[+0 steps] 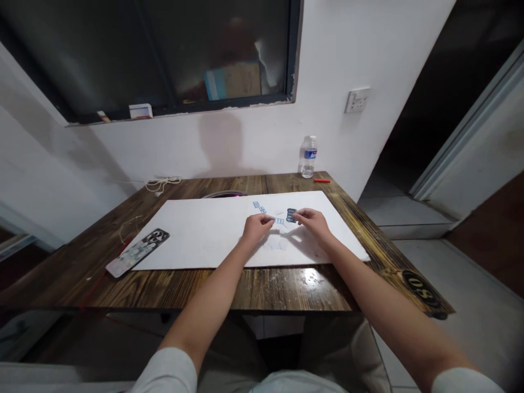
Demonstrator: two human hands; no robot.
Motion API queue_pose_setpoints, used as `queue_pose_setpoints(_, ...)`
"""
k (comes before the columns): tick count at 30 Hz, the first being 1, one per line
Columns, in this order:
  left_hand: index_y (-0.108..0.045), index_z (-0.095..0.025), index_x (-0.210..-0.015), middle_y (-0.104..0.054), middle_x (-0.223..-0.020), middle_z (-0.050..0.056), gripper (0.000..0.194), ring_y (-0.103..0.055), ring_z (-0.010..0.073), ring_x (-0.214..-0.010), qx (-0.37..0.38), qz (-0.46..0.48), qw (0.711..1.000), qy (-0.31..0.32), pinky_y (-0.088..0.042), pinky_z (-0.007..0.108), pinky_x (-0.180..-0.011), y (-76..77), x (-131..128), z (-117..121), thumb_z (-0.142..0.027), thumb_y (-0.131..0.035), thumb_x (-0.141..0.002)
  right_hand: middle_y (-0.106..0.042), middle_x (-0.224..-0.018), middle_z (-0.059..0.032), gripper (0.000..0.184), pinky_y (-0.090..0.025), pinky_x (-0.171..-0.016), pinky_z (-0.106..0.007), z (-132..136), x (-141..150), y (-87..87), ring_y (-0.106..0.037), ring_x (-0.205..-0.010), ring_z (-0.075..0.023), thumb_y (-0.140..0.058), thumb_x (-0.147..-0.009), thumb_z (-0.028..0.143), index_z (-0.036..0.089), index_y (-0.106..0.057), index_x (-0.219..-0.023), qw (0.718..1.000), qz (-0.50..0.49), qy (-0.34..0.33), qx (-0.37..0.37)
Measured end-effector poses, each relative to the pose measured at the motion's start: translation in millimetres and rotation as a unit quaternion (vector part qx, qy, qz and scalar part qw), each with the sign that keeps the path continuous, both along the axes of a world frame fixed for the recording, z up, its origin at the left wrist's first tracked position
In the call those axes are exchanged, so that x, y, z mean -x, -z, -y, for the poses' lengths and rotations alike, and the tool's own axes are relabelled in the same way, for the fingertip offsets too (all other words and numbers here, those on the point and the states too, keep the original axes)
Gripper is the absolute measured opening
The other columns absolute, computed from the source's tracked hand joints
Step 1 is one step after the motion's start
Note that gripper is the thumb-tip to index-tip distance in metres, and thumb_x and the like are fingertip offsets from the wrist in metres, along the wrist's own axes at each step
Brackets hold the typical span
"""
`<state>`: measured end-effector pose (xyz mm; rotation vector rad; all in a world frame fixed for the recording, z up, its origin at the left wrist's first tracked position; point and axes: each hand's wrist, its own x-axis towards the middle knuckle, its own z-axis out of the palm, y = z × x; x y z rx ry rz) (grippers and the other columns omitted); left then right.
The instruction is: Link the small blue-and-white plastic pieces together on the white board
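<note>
Both my hands are over a large white board (204, 234) lying on the wooden table. My left hand (257, 227) pinches the end of a small blue-and-white lined strip (280, 221). My right hand (313, 224) holds a dark blue ribbed piece (291, 215) between its fingertips, close to that strip. Another blue-and-white strip (258, 207) lies just beyond my left hand, angled across the board. Thin lines and pale marks show around the pieces, too small to identify.
A phone in a patterned case (137, 252) lies at the table's left. A water bottle (309, 157) and a red marker (322, 180) stand at the back right. A white cord (161, 184) lies at the back left, and a dark round object (224, 194) sits behind the board.
</note>
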<state>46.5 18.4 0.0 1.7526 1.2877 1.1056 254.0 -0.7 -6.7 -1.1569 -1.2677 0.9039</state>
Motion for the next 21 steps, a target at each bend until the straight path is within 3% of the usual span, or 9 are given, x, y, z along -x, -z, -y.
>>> queue_pose_setpoints(7, -0.073, -0.016, -0.079, -0.074, -0.079, 0.006, 0.011, -0.067, 0.0172, -0.074, -0.02, 0.005, 0.996, 0.083, -0.052, 0.029, -0.072, -2.6, -0.3, 5.6, -0.024, -0.074, -0.072, -0.071, -0.07, -0.0061, 0.047, -0.047, -0.063, -0.03, -3.2, -0.6, 5.5, -0.063, -0.065, -0.0185, -0.079, -0.058, 0.062, 0.018, -0.07, -0.07, 1.0, 0.015, 0.013, -0.017)
queue_pose_setpoints(10, -0.071, -0.017, -0.08, -0.072, -0.078, 0.003, 0.012, -0.065, 0.0158, -0.073, -0.064, -0.041, 0.991, 0.109, -0.049, 0.027, -0.07, -1.8, -1.2, 7.7, -0.026, -0.075, -0.073, -0.073, -0.072, -0.0059, 0.044, -0.049, -0.065, -0.03, -3.1, 0.7, 6.2, -0.065, -0.069, -0.0202, -0.079, -0.059, 0.06, 0.019, -0.069, -0.07, 0.999, 0.032, -0.026, -0.02)
queue_pose_setpoints(16, -0.067, -0.019, -0.09, -0.068, -0.074, -0.001, 0.022, -0.061, 0.0143, -0.069, -0.101, -0.052, 0.992, 0.048, -0.045, 0.025, -0.066, -2.1, 1.1, 8.1, -0.028, -0.076, -0.072, -0.075, -0.075, -0.0075, 0.039, -0.05, -0.068, -0.032, 2.0, 4.5, 2.0, -0.068, -0.071, -0.0216, -0.078, -0.064, 0.056, 0.018, -0.071, -0.073, 0.991, 0.056, -0.124, -0.015)
queue_pose_setpoints(21, -0.065, -0.02, -0.089, -0.068, -0.074, -0.001, 0.022, -0.061, 0.0139, -0.068, -0.11, -0.043, 0.992, 0.033, -0.045, 0.025, -0.065, -8.1, -0.2, 13.5, -0.028, -0.077, -0.072, -0.075, -0.075, -0.0073, 0.034, -0.049, -0.066, -0.03, 5.8, 6.7, 0.5, -0.067, -0.071, -0.0208, -0.077, -0.067, 0.051, 0.018, -0.073, -0.073, 0.985, 0.109, -0.132, -0.017)
